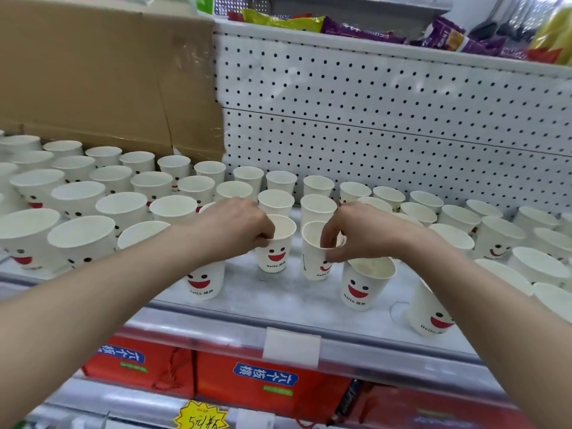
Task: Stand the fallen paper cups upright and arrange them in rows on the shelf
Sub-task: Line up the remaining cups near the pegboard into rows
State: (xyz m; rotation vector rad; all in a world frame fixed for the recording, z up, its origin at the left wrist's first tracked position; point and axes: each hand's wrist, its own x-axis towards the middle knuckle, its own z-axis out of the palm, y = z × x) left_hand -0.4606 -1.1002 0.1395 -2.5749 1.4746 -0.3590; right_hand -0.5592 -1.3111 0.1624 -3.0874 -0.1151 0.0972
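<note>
Several white paper cups with red smiling faces stand upright in rows on the white shelf. My left hand pinches the rim of an upright cup in the middle of the shelf. My right hand pinches the rim of the neighbouring cup, which also stands upright, its face turned partly to the right. In front stand three more cups: one under my left wrist, one under my right hand, and one behind my right forearm.
A cardboard box stands at the back left behind the cups. White pegboard forms the back wall. Snack packets lie on the shelf above. Red boxes fill the shelf below, behind a price rail.
</note>
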